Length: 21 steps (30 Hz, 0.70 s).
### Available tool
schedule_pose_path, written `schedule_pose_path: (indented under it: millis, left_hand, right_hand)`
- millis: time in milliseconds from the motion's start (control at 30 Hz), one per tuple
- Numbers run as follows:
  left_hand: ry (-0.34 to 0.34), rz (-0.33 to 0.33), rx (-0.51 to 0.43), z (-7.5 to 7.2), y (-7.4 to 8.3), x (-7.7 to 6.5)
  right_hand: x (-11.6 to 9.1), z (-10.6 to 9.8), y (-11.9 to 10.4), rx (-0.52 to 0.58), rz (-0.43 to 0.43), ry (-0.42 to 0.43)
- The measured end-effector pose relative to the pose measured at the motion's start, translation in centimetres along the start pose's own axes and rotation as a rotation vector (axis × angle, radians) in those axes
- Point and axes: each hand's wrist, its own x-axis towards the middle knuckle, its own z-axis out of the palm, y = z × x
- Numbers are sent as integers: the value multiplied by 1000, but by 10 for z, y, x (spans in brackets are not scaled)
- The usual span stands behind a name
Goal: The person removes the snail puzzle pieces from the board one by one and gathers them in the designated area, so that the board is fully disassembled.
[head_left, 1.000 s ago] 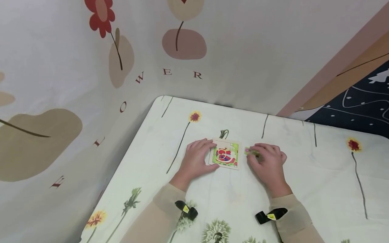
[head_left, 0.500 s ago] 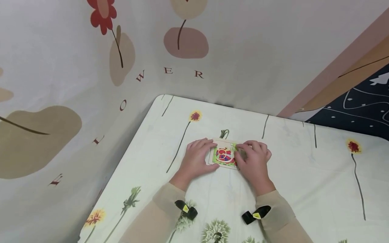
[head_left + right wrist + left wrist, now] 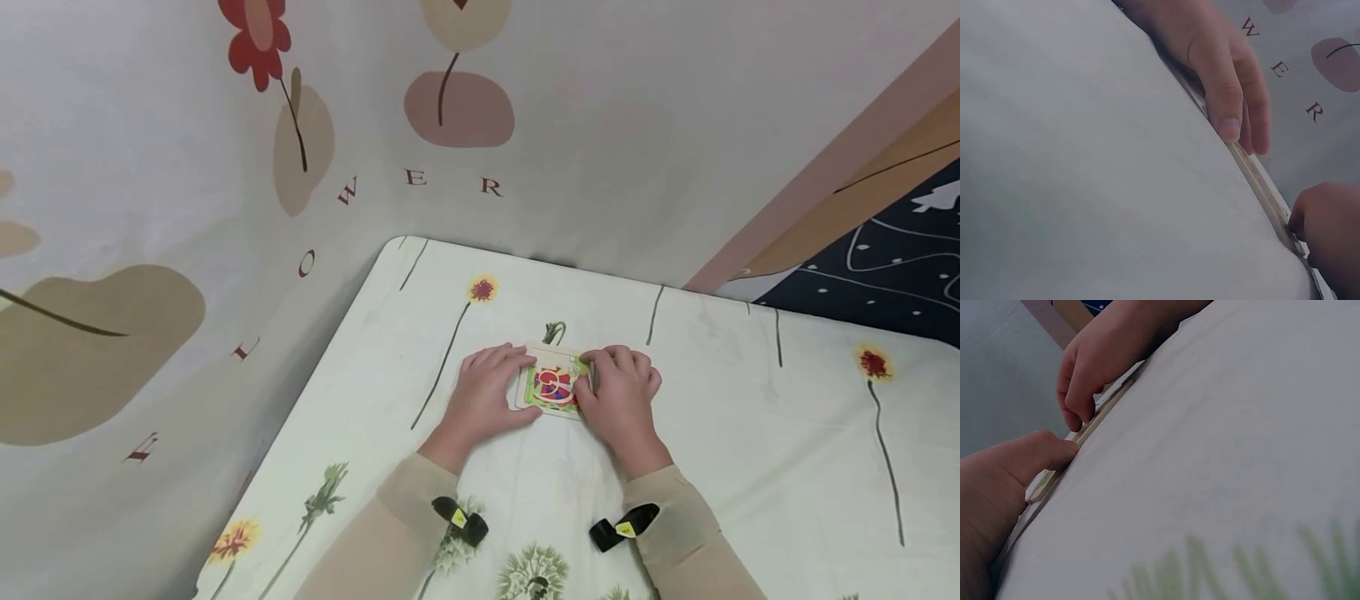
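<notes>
A small wooden jigsaw board (image 3: 556,350) lies flat on the table, with a red, blue and green snail-like picture (image 3: 553,385) in its frame. At its left side my left hand (image 3: 486,387) grips the board, thumb at the near edge and fingers at the far edge. My right hand (image 3: 621,396) is over the board's right side, thumb and index finger pinching a small green puzzle piece that the fingers mostly hide. In the left wrist view, the right fingertips (image 3: 1075,420) point down at the board. The right wrist view shows the left thumb (image 3: 1229,128) on the board's edge.
A white flowered cloth (image 3: 757,433) covers the table. Its far edge meets a printed curtain wall (image 3: 600,167), and another printed wall (image 3: 112,208) rises along the left. A black camera is strapped to each wrist.
From beside the board, my right hand has moved left with the green puzzle piece to the board's right side, then shifted slightly further left. My left hand has kept its place on the board.
</notes>
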Motion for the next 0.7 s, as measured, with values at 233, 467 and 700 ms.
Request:
schedule_pose_path:
  millis: [233,467,700]
  left_hand:
    - [-9,-7,-2,1,-1,-2]
    - [-3,1,-3,-1,1,-1]
    - [4,7,-12,1,1,0]
  right_hand:
    - [-2,-3,-2,-16,-18,-19]
    - [-2,-4,0,-7,-14,-37]
    - [-1,-4,2,26,-15,-37]
